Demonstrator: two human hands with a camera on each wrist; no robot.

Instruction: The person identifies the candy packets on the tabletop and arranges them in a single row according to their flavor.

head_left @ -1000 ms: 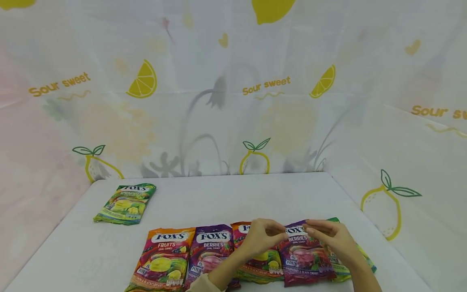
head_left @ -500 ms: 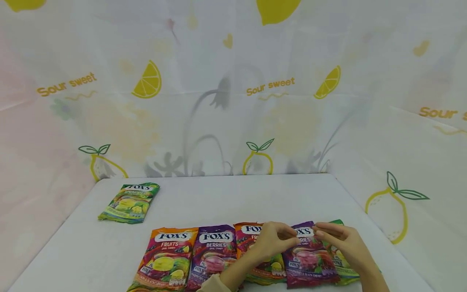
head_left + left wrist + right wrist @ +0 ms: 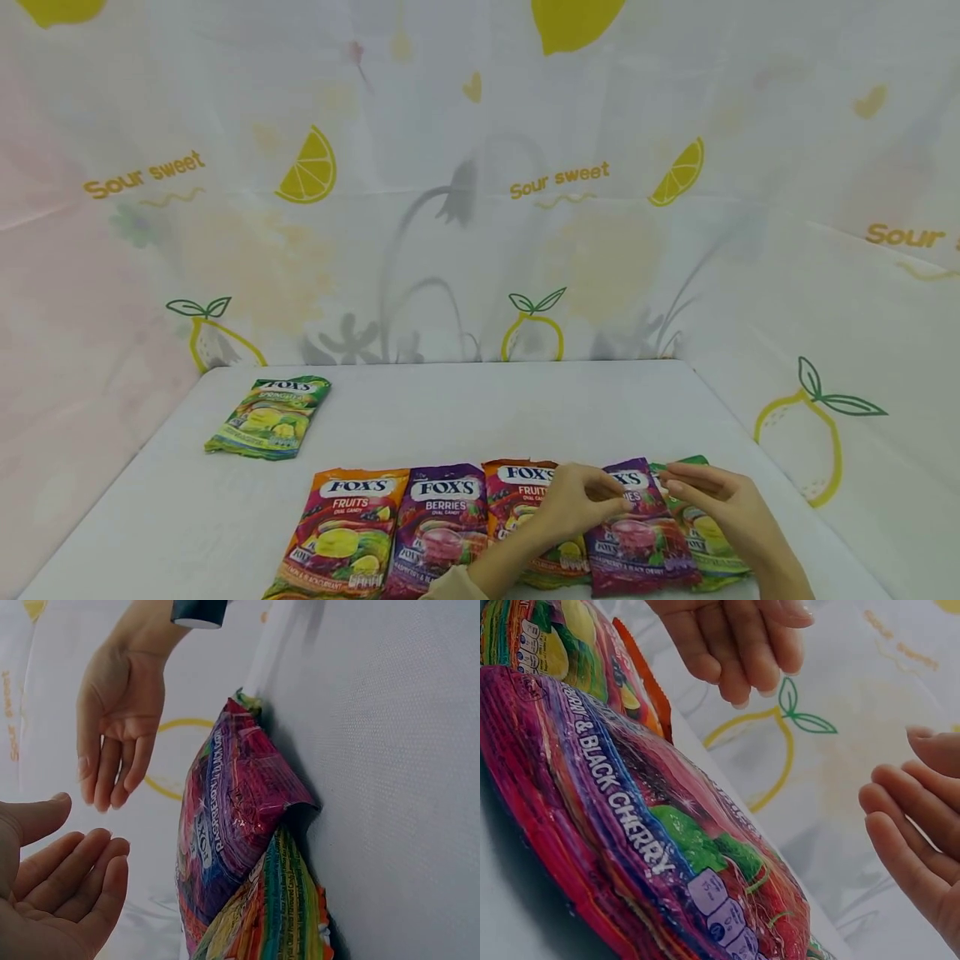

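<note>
My left hand hovers over the seam between an orange Fruits candy bag and a purple Berries candy bag. Its fingers are loosely bent, with nothing held, as the left wrist view confirms. Facing it, my right hand hangs above a green candy bag at the row's right end, partly hiding it. In the right wrist view the fingers are relaxed and apart from the purple bag. Both palms face inward with a gap between them.
Another orange Fruits bag and another purple Berries bag lie at the row's left. A separate green bag lies at the white table's far left. Behind stands a lemon-printed cloth backdrop.
Both hands have drifted a little to the right over the row, staying apart and holding nothing. The head view has shifted slightly; the bags look unmoved.
</note>
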